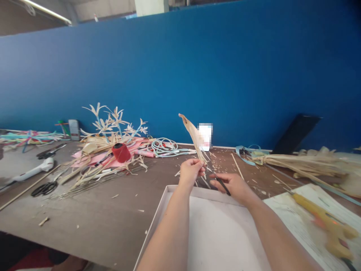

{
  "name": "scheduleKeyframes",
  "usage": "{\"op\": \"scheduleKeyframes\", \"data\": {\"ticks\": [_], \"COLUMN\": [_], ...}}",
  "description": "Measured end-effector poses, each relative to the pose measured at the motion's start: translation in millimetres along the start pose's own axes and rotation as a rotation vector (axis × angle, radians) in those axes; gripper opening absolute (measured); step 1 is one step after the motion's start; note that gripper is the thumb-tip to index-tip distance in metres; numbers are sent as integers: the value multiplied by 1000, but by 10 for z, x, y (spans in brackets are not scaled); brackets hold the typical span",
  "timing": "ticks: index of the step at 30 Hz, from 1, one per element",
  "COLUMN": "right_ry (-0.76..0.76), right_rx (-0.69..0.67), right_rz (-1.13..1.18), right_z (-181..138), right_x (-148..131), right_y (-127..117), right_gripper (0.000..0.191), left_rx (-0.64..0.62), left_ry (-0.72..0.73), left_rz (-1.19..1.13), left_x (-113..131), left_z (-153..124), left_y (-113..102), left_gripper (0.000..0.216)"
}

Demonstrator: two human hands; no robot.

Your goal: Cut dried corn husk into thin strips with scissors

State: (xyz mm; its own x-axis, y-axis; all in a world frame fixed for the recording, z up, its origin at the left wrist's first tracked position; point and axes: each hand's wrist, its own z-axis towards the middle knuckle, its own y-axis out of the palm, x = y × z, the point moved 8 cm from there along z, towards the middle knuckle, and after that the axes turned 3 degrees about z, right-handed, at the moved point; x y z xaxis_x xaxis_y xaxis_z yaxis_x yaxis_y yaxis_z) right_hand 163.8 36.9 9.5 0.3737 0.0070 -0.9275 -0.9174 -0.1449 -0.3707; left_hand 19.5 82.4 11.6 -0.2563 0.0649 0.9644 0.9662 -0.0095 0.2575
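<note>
My left hand (pixel 190 174) pinches the lower end of a dry, pale corn husk (pixel 193 136), which stands up tall and narrow from my fingers. In my right hand (pixel 235 187) is a pair of scissors (pixel 223 184) with dark handles. Its blades point up and left towards the husk just below my left fingers; whether they are cutting it I cannot tell. Both hands are over the far edge of a shallow white box (pixel 217 233). Narrow husk strips hang or lie around the blades.
A yellow glue gun (pixel 318 216) rests on paper at right, before a husk bundle (pixel 307 165). At left are husk flowers (pixel 118 120), a red thread spool (pixel 121 152), coiled cord (pixel 163 146), black scissors (pixel 45 188) and a white tool (pixel 36 169). A lit phone (pixel 205 138) leans against the blue partition (pixel 169 75).
</note>
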Motion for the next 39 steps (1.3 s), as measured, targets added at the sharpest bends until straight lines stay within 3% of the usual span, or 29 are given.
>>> {"op": "scheduleKeyframes", "data": {"ticks": [17, 29, 39], "right_ry": [-25, -20, 4], "right_rx": [42, 12, -2], "right_rz": [-50, -48, -10], "right_z": [-22, -28, -29], "right_x": [-94, -85, -61], "right_y": [6, 55, 65], "right_gripper": [42, 42, 44], "left_rx": [0, 154, 138], "left_ry": [-19, 78, 88], "left_rz": [-17, -70, -21], "left_x": [-18, 70, 76], "left_z": [0, 25, 37], "left_y": [-7, -153, -146], "left_gripper": [20, 26, 20]}}
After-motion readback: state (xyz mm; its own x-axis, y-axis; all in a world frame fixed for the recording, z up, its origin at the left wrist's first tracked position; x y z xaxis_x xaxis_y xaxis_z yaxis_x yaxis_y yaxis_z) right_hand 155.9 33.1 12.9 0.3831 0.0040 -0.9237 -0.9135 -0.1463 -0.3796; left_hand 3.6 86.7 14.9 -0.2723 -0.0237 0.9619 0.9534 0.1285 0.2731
